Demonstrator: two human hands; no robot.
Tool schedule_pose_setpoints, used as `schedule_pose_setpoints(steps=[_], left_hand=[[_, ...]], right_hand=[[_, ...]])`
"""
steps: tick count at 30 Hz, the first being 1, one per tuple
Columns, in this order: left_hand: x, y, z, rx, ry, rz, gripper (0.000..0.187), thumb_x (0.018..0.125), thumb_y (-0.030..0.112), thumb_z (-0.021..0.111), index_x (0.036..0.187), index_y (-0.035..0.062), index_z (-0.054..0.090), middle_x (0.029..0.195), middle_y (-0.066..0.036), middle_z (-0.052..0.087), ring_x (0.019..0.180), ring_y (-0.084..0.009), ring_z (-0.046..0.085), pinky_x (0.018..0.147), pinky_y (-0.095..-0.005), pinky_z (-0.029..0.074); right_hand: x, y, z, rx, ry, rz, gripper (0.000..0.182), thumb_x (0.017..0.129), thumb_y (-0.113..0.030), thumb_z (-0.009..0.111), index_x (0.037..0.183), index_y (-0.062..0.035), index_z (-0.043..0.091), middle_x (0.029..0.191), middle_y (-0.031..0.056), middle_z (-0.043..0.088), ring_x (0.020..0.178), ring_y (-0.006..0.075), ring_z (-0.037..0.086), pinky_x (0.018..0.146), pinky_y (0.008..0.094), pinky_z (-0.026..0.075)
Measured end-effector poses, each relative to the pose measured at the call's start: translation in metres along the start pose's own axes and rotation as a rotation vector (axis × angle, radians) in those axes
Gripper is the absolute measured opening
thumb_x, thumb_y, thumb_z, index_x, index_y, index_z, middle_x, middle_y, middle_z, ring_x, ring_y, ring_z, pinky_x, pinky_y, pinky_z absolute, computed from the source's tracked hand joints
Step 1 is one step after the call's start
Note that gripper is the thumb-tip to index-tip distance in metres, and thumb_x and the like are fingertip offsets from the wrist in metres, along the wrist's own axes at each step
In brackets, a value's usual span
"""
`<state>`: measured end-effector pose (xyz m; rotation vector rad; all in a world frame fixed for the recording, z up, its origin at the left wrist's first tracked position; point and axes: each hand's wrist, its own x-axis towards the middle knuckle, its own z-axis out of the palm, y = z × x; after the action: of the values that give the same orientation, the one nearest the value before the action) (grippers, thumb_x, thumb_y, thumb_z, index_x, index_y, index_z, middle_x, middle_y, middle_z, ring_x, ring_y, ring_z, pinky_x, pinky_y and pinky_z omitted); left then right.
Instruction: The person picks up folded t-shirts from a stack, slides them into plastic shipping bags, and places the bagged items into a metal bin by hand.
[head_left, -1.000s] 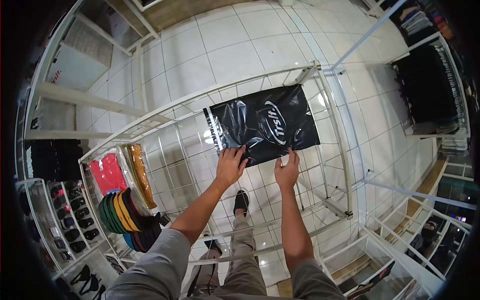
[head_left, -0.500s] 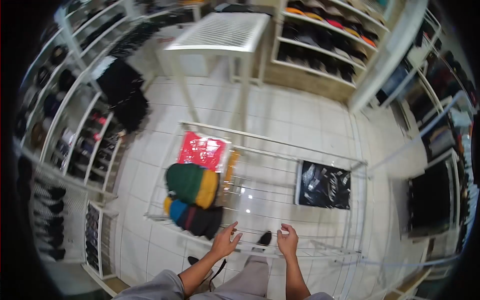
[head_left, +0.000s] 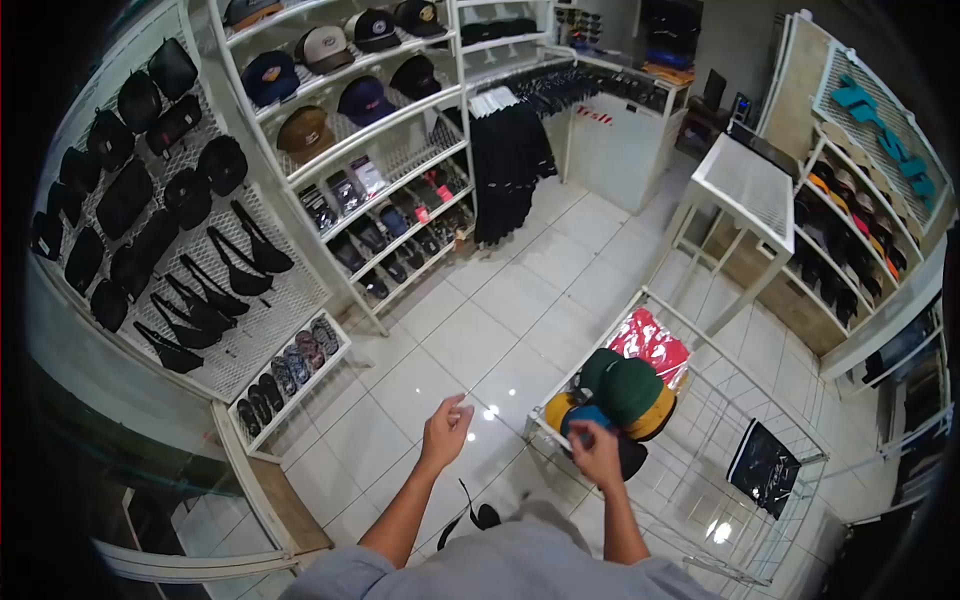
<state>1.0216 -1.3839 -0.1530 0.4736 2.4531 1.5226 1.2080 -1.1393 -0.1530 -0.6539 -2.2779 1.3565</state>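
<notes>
My left hand (head_left: 447, 432) is raised over the tiled floor, fingers stretched out and nothing in them. My right hand (head_left: 597, 455) has loosely bent fingers with a gap at the thumb, and no object shows in it. In this view it overlaps a pile of caps on a white wire rack (head_left: 690, 425). On top of the pile is a green cap (head_left: 630, 390) with a yellow brim; a blue part (head_left: 590, 415) and a black brim (head_left: 630, 460) show lower down. Behind the caps lies a red item in clear plastic (head_left: 650, 340).
A black packet (head_left: 763, 468) lies at the wire rack's right end. To the left stand cap shelves (head_left: 365, 100), a mesh panel of black bags (head_left: 150, 220) and a low sandal rack (head_left: 292, 378). A white metal table (head_left: 745, 190) stands behind. Tiled floor (head_left: 490, 345) lies ahead.
The view has swung left, so the wire rack and caps now appear farther right. My right hand now overlaps the cap pile; my left hand is over the floor beside the rack.
</notes>
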Motion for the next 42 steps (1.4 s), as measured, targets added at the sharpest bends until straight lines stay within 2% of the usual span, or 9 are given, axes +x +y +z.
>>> schedule_pose_setpoints(steps=[3, 5, 7, 9, 12, 19, 29, 38, 42], left_hand=[[0.036, -0.014, -0.015, -0.074, 0.015, -0.07, 0.036, 0.1, 0.017, 0.064, 0.133, 0.0007, 0.06, 0.099, -0.011, 0.073, 0.087, -0.014, 0.069, 0.079, -0.0284, 0.055], [0.064, -0.036, -0.017, -0.195, 0.063, 0.052, 0.038, 0.1, 0.023, 0.066, 0.13, 0.0003, 0.061, 0.094, -0.011, 0.073, 0.082, -0.0149, 0.069, 0.075, -0.0298, 0.054], [0.088, -0.043, -0.025, -0.184, 0.059, 0.107, 0.036, 0.101, 0.019, 0.064, 0.131, -0.0003, 0.061, 0.096, -0.011, 0.073, 0.084, -0.0137, 0.069, 0.075, -0.028, 0.054], [0.117, -0.018, -0.038, -0.209, 0.013, -0.039, 0.037, 0.1, 0.022, 0.065, 0.129, -0.0001, 0.063, 0.098, -0.012, 0.073, 0.079, -0.0127, 0.067, 0.071, -0.0269, 0.053], [0.167, -0.015, -0.044, -0.063, -0.027, -0.133, 0.037, 0.099, 0.024, 0.067, 0.128, 0.0003, 0.064, 0.099, -0.012, 0.073, 0.074, -0.0119, 0.065, 0.068, -0.0269, 0.052], [0.288, 0.014, -0.029, 0.034, -0.165, -0.069, 0.037, 0.098, 0.024, 0.067, 0.127, 0.0017, 0.065, 0.101, -0.013, 0.074, 0.077, -0.0136, 0.068, 0.069, -0.0285, 0.054], [0.485, 0.08, 0.048, -0.095, -0.367, 0.071, 0.034, 0.097, 0.02, 0.068, 0.127, 0.0037, 0.066, 0.102, -0.012, 0.074, 0.079, -0.0138, 0.067, 0.073, -0.028, 0.054], [0.706, 0.112, 0.156, -0.209, -0.418, 0.258, 0.033, 0.097, 0.018, 0.067, 0.125, 0.0015, 0.067, 0.095, -0.008, 0.074, 0.074, -0.0094, 0.063, 0.068, -0.0263, 0.051], [0.786, 0.168, 0.21, -0.213, -0.462, 0.36, 0.031, 0.096, 0.018, 0.068, 0.122, 0.0028, 0.068, 0.093, -0.008, 0.075, 0.075, -0.0108, 0.066, 0.069, -0.0264, 0.052]], right_hand=[[0.037, -0.009, 0.005, -0.043, 0.044, -0.006, 0.02, 0.091, -0.013, 0.07, 0.108, -0.0025, 0.072, 0.088, 0.0084, 0.073, 0.073, 0.0127, 0.064, 0.067, 0.0284, 0.052], [0.064, 0.009, 0.013, -0.046, 0.07, -0.079, 0.02, 0.091, -0.011, 0.069, 0.108, -0.0015, 0.071, 0.098, 0.0139, 0.074, 0.08, 0.0189, 0.071, 0.067, 0.0294, 0.054], [0.085, 0.017, 0.018, 0.019, 0.051, -0.12, 0.021, 0.092, -0.012, 0.069, 0.11, -0.0013, 0.071, 0.096, 0.0114, 0.075, 0.079, 0.0153, 0.069, 0.066, 0.0285, 0.053], [0.104, 0.006, 0.025, 0.031, 0.003, 0.169, 0.022, 0.094, -0.013, 0.067, 0.112, -0.0008, 0.071, 0.095, 0.0088, 0.075, 0.076, 0.0127, 0.067, 0.067, 0.0283, 0.053], [0.139, 0.034, 0.043, 0.111, -0.009, 0.313, 0.023, 0.095, -0.014, 0.067, 0.114, -0.0007, 0.071, 0.093, 0.0071, 0.074, 0.075, 0.0117, 0.066, 0.067, 0.0278, 0.053], [0.271, 0.01, 0.05, 0.084, -0.021, 0.301, 0.024, 0.094, -0.013, 0.067, 0.116, -0.0029, 0.07, 0.091, 0.0074, 0.072, 0.073, 0.0133, 0.066, 0.064, 0.0277, 0.052], [0.431, -0.044, 0.031, 0.11, 0.129, 0.241, 0.028, 0.095, -0.008, 0.065, 0.121, 0.0006, 0.068, 0.097, 0.0058, 0.071, 0.078, 0.0087, 0.064, 0.065, 0.0248, 0.053], [0.607, -0.017, -0.026, 0.165, 0.349, 0.224, 0.024, 0.096, -0.009, 0.067, 0.118, -0.0015, 0.07, 0.095, 0.0058, 0.071, 0.074, 0.0108, 0.065, 0.062, 0.0245, 0.053], [0.687, -0.02, -0.065, 0.119, 0.41, 0.209, 0.023, 0.097, -0.011, 0.067, 0.118, -0.0019, 0.07, 0.094, 0.0051, 0.072, 0.075, 0.0111, 0.066, 0.065, 0.0263, 0.053]])
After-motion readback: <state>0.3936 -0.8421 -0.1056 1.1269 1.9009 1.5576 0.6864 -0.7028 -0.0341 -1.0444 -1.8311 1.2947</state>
